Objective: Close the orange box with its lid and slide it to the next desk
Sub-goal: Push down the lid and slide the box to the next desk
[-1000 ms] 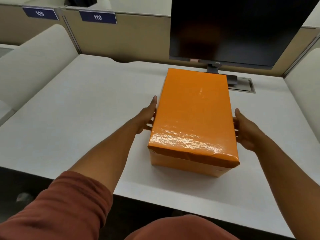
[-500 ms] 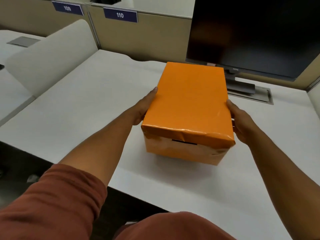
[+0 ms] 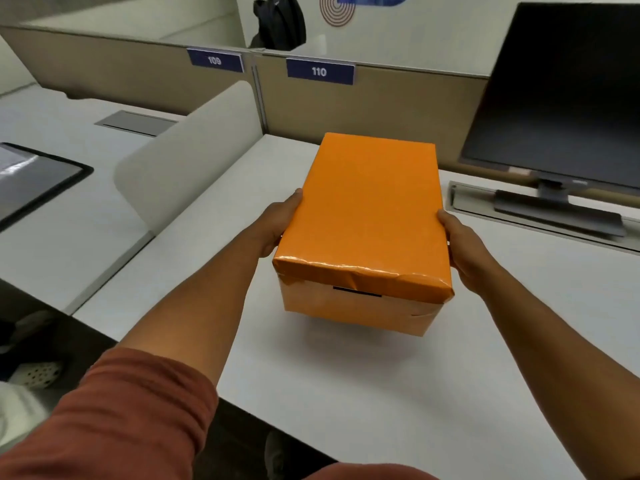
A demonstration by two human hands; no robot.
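Observation:
The orange box has its orange lid seated on top and hangs a little above the white desk, with a soft shadow under it. My left hand presses on the box's left side, thumb at the lid's edge. My right hand grips the right side. Both sets of fingers are hidden under or behind the box. The neighbouring desk lies to the left.
A low white divider panel stands between the two desks. A dark monitor on its stand is at the back right. On the left desk lies a dark tablet-like slab. Beige partitions carry signs 109 and 110.
The box has risen off the desk between both hands. The view has swung left, so the divider and the left desk now show.

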